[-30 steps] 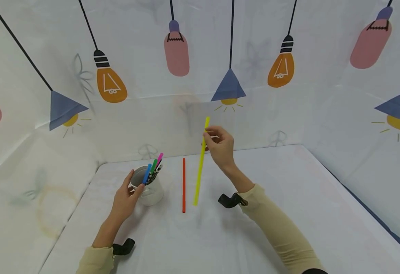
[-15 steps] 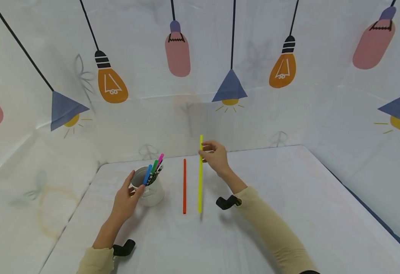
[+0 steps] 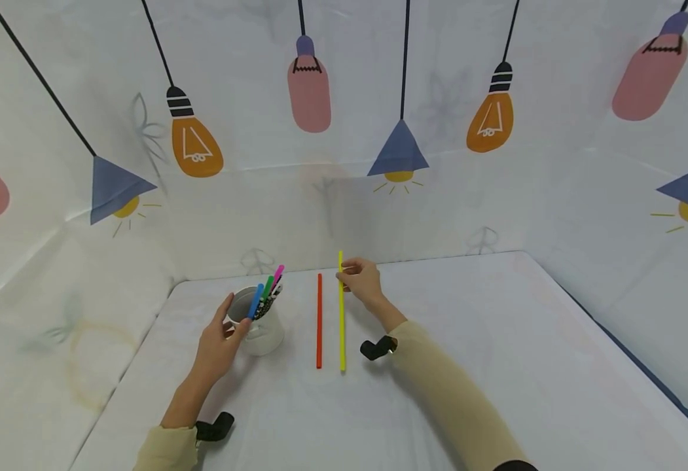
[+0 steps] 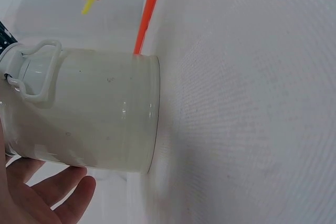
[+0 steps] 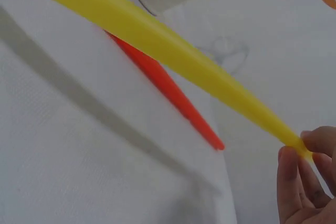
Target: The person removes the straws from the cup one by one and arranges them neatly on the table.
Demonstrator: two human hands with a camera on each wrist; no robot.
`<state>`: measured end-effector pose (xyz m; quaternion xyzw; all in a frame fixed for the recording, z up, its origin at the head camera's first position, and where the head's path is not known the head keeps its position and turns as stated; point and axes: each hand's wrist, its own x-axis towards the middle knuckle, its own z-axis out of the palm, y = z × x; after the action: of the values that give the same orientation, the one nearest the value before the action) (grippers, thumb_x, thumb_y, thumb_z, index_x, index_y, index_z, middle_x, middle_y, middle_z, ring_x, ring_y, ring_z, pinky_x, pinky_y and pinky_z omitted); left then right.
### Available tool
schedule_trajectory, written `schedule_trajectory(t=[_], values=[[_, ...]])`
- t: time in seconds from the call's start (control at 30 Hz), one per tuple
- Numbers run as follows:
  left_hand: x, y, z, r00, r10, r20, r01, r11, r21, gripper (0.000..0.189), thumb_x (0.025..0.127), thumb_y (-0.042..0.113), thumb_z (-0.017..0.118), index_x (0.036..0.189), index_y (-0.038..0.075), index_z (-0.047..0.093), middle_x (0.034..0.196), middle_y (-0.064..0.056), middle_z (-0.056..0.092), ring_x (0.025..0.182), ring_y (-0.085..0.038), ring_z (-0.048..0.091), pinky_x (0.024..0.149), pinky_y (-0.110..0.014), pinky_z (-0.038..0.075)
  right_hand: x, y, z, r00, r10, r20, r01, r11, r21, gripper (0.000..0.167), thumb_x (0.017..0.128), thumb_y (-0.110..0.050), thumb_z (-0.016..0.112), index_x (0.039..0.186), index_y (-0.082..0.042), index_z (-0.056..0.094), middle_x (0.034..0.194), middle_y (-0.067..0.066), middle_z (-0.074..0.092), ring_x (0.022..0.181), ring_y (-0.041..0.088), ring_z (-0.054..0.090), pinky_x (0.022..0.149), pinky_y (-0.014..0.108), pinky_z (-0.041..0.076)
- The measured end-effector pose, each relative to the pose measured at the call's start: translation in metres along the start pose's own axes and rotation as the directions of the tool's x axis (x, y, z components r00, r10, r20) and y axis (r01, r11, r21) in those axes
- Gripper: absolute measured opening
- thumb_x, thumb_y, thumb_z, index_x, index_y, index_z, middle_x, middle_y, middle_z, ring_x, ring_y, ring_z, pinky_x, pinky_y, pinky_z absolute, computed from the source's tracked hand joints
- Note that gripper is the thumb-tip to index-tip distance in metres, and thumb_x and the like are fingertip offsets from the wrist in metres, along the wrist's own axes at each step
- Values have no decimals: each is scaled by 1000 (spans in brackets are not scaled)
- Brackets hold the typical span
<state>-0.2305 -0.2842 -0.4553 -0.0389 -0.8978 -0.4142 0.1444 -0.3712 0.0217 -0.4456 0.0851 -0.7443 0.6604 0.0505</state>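
My right hand (image 3: 364,281) pinches a yellow straw (image 3: 342,327) near its far end. In the right wrist view the yellow straw (image 5: 173,56) is apart from its shadow, so part of it is off the table. Beside it, to the left, a red straw (image 3: 319,320) lies on the table, pointing away from me. My left hand (image 3: 214,347) holds a white mug-like container (image 3: 263,339) by its rim, thumb and fingers on either side. Blue (image 3: 255,301), green (image 3: 268,288) and pink straws (image 3: 278,275) and black-and-white patterned ones lean in it. A wire-like handle (image 4: 54,72) shows in the left wrist view.
A white cloth (image 3: 467,373) covers the table. Behind it hangs a white backdrop (image 3: 438,216) printed with lamps and bulbs, meeting the table's back edge. A dark edge (image 3: 632,356) runs along the right side.
My right hand has lowered the yellow straw and moved it left, bringing it nearly parallel and closer to the red one. My left hand stays on the container.
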Motion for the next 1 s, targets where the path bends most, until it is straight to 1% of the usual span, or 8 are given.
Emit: schedule_trajectory(t=[0.13, 0.27, 0.4, 0.57, 0.73, 0.8, 1.0], values=[[0, 1, 0, 1000, 1, -1, -1, 1000, -5, 73, 99, 43, 53, 156, 14, 20, 147, -27, 37, 117, -50, 51, 94, -58, 45, 3, 10, 5, 1000, 22, 14, -21, 999, -37, 24, 85, -5, 73, 108, -1, 67, 94, 12, 68, 71, 20, 68, 61, 31, 58], [0, 2, 0, 1000, 6, -5, -6, 1000, -4, 72, 99, 42, 53, 156, 14, 20, 147, -26, 36, 117, -50, 51, 94, -58, 45, 5, 17, 8, 998, 52, 22, -51, 997, -50, 23, 85, -6, 73, 107, -1, 67, 93, 12, 68, 69, 20, 67, 61, 30, 57], [0, 2, 0, 1000, 26, -16, -26, 1000, -4, 70, 100, 39, 53, 155, 10, 21, 147, -27, 36, 116, -51, 51, 93, -58, 45, 7, 21, 13, 995, 99, -2, -98, 990, -106, 22, 85, -7, 74, 105, -1, 67, 90, 11, 68, 66, 17, 65, 59, 28, 56], [0, 1, 0, 999, 31, -18, -31, 1000, 3, 70, 100, 39, 53, 155, 10, 21, 148, -26, 36, 116, -50, 52, 93, -58, 45, 12, 31, 15, 990, 141, -24, -143, 975, -168, 20, 85, -9, 75, 102, -1, 69, 85, 9, 68, 61, 15, 63, 55, 26, 54], [-1, 0, 1, 999, 34, -21, -34, 999, 3, 70, 99, 39, 54, 155, 9, 22, 149, -24, 36, 115, -49, 53, 93, -58, 45, 14, 39, 16, 986, 166, -17, -166, 968, -189, 20, 85, -10, 74, 102, -1, 69, 83, 9, 66, 59, 14, 62, 55, 25, 54], [-1, 0, 1, 999, 31, -22, -31, 1000, 1, 70, 99, 38, 55, 155, 11, 22, 149, -24, 37, 115, -48, 53, 93, -57, 46, 15, 42, 17, 984, 177, -16, -177, 967, -183, 20, 85, -10, 74, 102, -1, 69, 82, 8, 67, 58, 14, 62, 55, 25, 54], [-1, 1, 1, 999, 26, -24, -26, 1000, 2, 70, 99, 38, 55, 155, 11, 23, 148, -24, 37, 115, -48, 53, 93, -57, 46, 18, 43, 19, 986, 167, -13, -167, 967, -191, 21, 85, -9, 74, 103, 0, 69, 82, 8, 67, 57, 14, 62, 54, 25, 54]])
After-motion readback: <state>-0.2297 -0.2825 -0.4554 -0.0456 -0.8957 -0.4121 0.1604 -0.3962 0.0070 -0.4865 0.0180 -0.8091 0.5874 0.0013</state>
